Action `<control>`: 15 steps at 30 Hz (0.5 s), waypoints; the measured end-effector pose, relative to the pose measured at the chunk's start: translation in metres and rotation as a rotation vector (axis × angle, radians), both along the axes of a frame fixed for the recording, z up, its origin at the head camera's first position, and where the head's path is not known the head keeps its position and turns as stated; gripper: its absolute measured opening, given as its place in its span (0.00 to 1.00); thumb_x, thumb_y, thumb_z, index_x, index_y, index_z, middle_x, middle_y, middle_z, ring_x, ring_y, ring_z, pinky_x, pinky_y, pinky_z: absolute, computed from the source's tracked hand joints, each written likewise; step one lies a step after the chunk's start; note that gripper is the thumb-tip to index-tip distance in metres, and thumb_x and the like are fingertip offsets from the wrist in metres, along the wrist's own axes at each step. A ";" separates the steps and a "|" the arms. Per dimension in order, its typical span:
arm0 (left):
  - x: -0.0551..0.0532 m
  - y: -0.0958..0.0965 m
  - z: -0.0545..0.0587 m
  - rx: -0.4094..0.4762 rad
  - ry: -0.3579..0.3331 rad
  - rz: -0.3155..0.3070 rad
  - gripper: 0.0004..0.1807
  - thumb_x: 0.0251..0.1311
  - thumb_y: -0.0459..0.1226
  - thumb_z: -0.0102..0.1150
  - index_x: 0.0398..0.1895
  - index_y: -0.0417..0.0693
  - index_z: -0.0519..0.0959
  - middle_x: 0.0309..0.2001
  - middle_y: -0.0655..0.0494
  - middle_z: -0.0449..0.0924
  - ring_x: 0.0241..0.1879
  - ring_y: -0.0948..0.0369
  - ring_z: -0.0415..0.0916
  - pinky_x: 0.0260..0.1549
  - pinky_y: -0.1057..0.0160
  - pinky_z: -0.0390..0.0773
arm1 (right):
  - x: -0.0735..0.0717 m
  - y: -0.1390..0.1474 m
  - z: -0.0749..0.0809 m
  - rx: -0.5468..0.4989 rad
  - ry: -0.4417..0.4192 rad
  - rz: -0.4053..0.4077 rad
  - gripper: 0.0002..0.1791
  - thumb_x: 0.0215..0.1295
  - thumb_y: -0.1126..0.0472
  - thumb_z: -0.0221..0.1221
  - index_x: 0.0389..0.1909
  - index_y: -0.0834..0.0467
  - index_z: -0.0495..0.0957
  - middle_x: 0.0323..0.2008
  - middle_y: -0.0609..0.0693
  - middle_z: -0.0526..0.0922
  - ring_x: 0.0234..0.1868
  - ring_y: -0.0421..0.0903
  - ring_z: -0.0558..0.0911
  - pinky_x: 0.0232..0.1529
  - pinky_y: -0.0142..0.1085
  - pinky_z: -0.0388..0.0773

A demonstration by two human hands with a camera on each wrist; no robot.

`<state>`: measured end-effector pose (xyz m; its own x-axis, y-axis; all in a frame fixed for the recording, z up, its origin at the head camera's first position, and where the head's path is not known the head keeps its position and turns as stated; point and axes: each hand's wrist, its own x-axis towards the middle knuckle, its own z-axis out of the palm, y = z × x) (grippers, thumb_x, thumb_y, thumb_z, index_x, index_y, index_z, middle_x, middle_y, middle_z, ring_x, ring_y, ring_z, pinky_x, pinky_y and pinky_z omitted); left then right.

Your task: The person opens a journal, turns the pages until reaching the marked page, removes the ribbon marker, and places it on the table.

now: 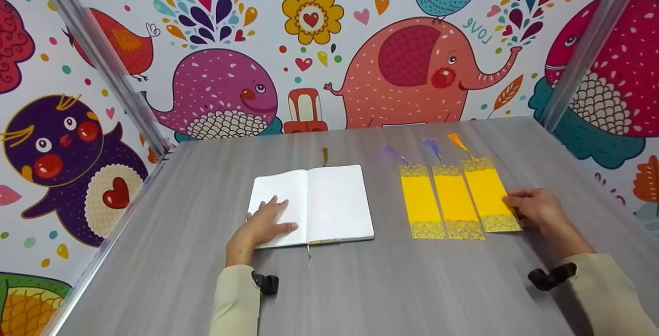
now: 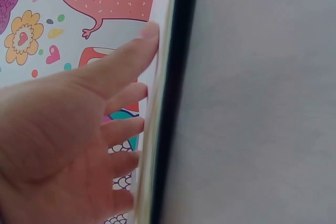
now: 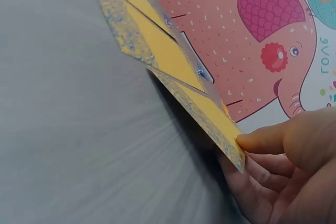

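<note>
A notebook [image 1: 340, 202] lies open at blank white pages. My left hand [image 1: 262, 225] rests on its left page with fingers spread; in the left wrist view the fingertips meet the page beside the dark cover edge [image 2: 176, 77]. An olive tassel [image 1: 325, 157] sticks out past the notebook's top, and a patterned yellow strip [image 1: 325, 241] shows at its bottom edge. To the right, my right hand [image 1: 540, 210] pinches the right edge of a yellow bookmark [image 1: 486, 192] with an orange tassel. That edge is lifted off the table in the right wrist view, thumb [image 3: 257, 139] on top, fingers beneath.
Two more yellow bookmarks, one in the middle [image 1: 452, 194] and one on the left [image 1: 419, 194], lie side by side with purple tassels. A thin ribbon [image 1: 309, 258] hangs from the notebook's spine. Cartoon-printed walls [image 1: 319, 68] close off the grey table [image 1: 391, 289] behind and at the sides.
</note>
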<state>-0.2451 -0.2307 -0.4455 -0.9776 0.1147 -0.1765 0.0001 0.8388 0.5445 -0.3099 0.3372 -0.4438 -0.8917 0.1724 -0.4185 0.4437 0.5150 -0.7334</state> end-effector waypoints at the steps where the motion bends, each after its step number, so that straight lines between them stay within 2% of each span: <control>1: 0.000 0.000 0.000 0.001 -0.001 0.002 0.40 0.65 0.48 0.63 0.75 0.42 0.62 0.79 0.34 0.48 0.78 0.33 0.39 0.71 0.25 0.39 | 0.001 -0.001 0.001 0.005 0.006 0.000 0.31 0.73 0.50 0.57 0.68 0.66 0.68 0.48 0.57 0.81 0.38 0.50 0.82 0.41 0.35 0.84; 8: 0.000 0.001 -0.002 0.016 -0.006 0.003 0.40 0.65 0.47 0.63 0.76 0.41 0.62 0.79 0.35 0.47 0.78 0.33 0.38 0.71 0.25 0.37 | 0.012 -0.010 0.008 0.073 0.025 0.025 0.28 0.73 0.55 0.56 0.67 0.68 0.68 0.51 0.62 0.74 0.39 0.53 0.80 0.41 0.34 0.85; 15: 0.000 0.001 0.000 0.010 0.005 -0.007 0.40 0.64 0.48 0.63 0.75 0.41 0.62 0.78 0.33 0.48 0.78 0.32 0.39 0.70 0.24 0.39 | 0.021 -0.021 0.018 0.202 0.024 0.076 0.26 0.73 0.55 0.54 0.63 0.68 0.71 0.50 0.63 0.76 0.42 0.55 0.76 0.39 0.33 0.81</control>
